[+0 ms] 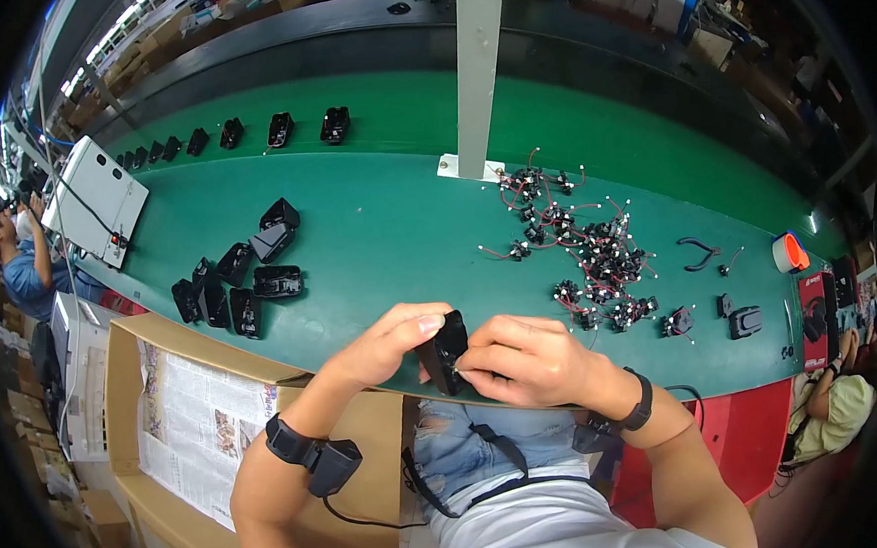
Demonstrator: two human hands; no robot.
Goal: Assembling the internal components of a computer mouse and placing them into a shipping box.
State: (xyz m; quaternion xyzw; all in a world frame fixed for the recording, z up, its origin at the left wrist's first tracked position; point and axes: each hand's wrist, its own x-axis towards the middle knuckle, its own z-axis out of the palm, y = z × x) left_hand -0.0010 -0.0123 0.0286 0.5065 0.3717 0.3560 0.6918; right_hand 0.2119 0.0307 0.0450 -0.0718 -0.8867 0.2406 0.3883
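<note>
One black housing (439, 357) is in work between your hands, and it looks unfinished, since your fingers are busy at its open side. Plenty seems left: a heap of black parts with red wires (606, 250) lies to your right on the green counter (386, 227), and a cluster of loose housings (278, 281) sits to your left. The row of housings (335, 126) along the far side may be pieces already done, but I cannot tell from here.

The housing is tilted on end near the counter's front edge. Your left hand (390, 338) grips its upper end, thumb over the rim. Your right hand (532, 356) has its fingertips pinched together against the open side; whether they hold a small part, I cannot tell.
</note>
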